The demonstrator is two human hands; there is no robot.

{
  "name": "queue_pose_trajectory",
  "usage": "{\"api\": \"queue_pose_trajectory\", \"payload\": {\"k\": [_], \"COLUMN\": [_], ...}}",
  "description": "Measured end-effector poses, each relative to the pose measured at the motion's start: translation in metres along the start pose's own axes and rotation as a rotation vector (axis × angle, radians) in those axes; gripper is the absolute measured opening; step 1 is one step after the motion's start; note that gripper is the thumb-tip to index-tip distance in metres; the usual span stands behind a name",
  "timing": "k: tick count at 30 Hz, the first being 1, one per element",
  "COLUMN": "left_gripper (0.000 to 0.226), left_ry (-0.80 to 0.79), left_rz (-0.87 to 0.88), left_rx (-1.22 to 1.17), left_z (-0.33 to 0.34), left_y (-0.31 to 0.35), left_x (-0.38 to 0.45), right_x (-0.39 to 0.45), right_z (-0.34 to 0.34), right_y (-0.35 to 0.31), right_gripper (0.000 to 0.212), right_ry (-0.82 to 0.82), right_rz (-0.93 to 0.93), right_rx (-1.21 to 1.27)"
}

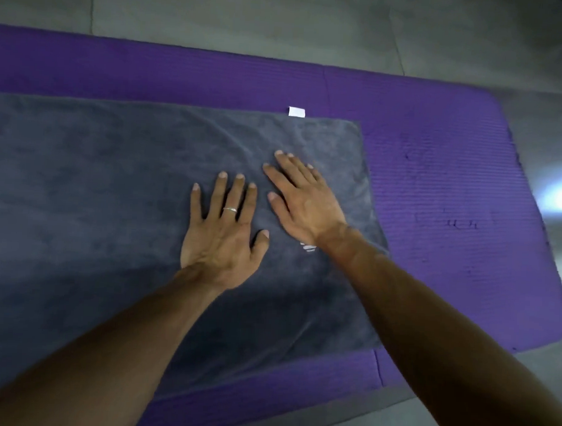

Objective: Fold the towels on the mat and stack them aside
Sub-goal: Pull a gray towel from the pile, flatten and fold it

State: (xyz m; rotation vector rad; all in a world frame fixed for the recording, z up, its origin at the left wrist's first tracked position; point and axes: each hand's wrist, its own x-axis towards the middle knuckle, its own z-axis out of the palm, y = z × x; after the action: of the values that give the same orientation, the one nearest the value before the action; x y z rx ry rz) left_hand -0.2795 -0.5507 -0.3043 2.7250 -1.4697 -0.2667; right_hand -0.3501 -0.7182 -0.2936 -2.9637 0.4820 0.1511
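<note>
Both forearms reach in from the near edge, and the left hand and right hand lie palm-down side by side on the towel, fingers straight and spread, pressing flat and pinching nothing. A ring sits on one left finger. That grey towel is spread over the purple mat, which lies on the floor; it covers the mat's left and middle and runs out of view at the left, while its right edge stops well short of the mat's rounded right end. A white tag pokes out at the far edge. Plush and limp by its look, the towel should be light, soft and floppy, not slippery, and nothing about it is fragile; it will sag and wrinkle if lifted from the middle. Corners are the likely best hold: pinch the two right corners, carry them over leftward, then flatten the fold with the palms.
</note>
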Motion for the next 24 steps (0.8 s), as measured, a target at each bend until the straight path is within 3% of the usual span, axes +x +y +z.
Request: {"api": "queue_pose_trajectory", "payload": {"k": [1, 4, 6, 9, 11, 12, 15, 17, 21, 24], "left_gripper": [0.08, 0.088, 0.093, 0.099, 0.101, 0.1, 0.09, 0.083, 0.053, 0.049], "left_ry": [-0.01, -0.057, -0.069, -0.078, -0.082, -0.085, -0.075, -0.043, 0.235, 0.113], "left_rz": [0.001, -0.003, 0.003, 0.012, 0.013, 0.013, 0.011, -0.007, 0.284, 0.512], "left_rx": [-0.008, -0.047, -0.064, -0.063, -0.049, -0.036, 0.01, 0.004, -0.124, -0.091], "left_z": [0.0, -0.002, -0.002, -0.003, -0.003, -0.004, -0.005, -0.009, -0.015, -0.02], "left_y": [-0.001, -0.001, -0.002, -0.003, -0.002, -0.002, 0.0, 0.012, 0.085, 0.152], "left_x": [-0.001, 0.003, 0.004, 0.003, 0.004, 0.003, 0.002, 0.001, 0.019, 0.044], "right_x": [0.009, 0.03, 0.04, 0.032, 0.003, -0.009, -0.023, -0.033, -0.054, -0.072], "right_z": [0.0, -0.012, -0.026, -0.029, -0.015, -0.011, -0.016, -0.028, -0.039, -0.028], "right_y": [0.016, 0.085, 0.109, 0.087, 0.078, 0.085, 0.141, 0.171, 0.189, 0.186], "right_gripper": [0.062, 0.062, 0.06, 0.062, 0.061, 0.062, 0.059, 0.053, 0.043, 0.046], "right_ry": [-0.042, -0.023, -0.047, 0.049, -0.021, -0.053, 0.015, 0.005, 0.094, 0.094], "right_rz": [0.018, 0.346, 0.457, 0.141, -0.133, -0.139, 0.287, 0.416, 0.372, 0.352], "right_rx": [-0.028, -0.059, -0.083, -0.048, -0.099, -0.139, -0.109, -0.049, 0.104, 0.213]}}
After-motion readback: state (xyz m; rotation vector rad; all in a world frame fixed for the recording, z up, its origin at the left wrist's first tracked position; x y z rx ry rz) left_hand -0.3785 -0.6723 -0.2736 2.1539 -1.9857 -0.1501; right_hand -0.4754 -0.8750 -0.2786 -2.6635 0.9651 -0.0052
